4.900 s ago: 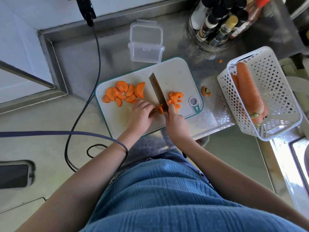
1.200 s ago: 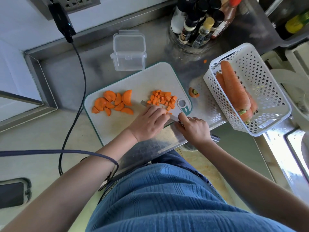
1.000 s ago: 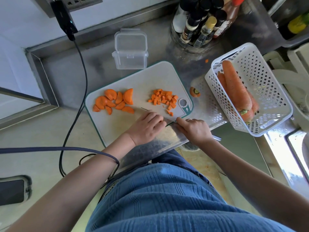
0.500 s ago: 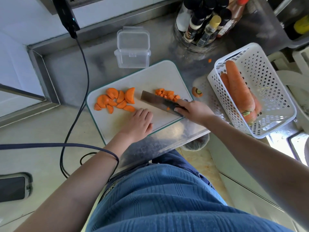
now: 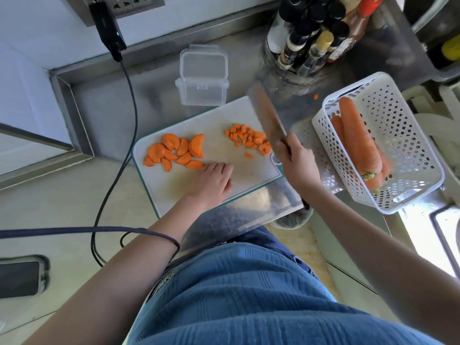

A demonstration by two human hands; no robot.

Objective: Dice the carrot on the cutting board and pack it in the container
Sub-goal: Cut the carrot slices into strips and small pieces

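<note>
The right hand (image 5: 297, 162) is gripping the handle of a cleaver (image 5: 267, 115), its blurred blade raised over the right end of the cutting board (image 5: 219, 148). The left hand (image 5: 211, 181) is lying flat, fingers relaxed, beside the half-moon carrot slices (image 5: 175, 151). The diced carrot (image 5: 249, 138) is sitting piled by the blade, with the clear container (image 5: 201, 78) standing open just behind the board.

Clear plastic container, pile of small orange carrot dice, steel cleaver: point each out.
clear plastic container (image 5: 202, 92), head view, front wall.
pile of small orange carrot dice (image 5: 249, 138), head view, middle of pile.
steel cleaver (image 5: 267, 114), head view, flat of blade.
</note>
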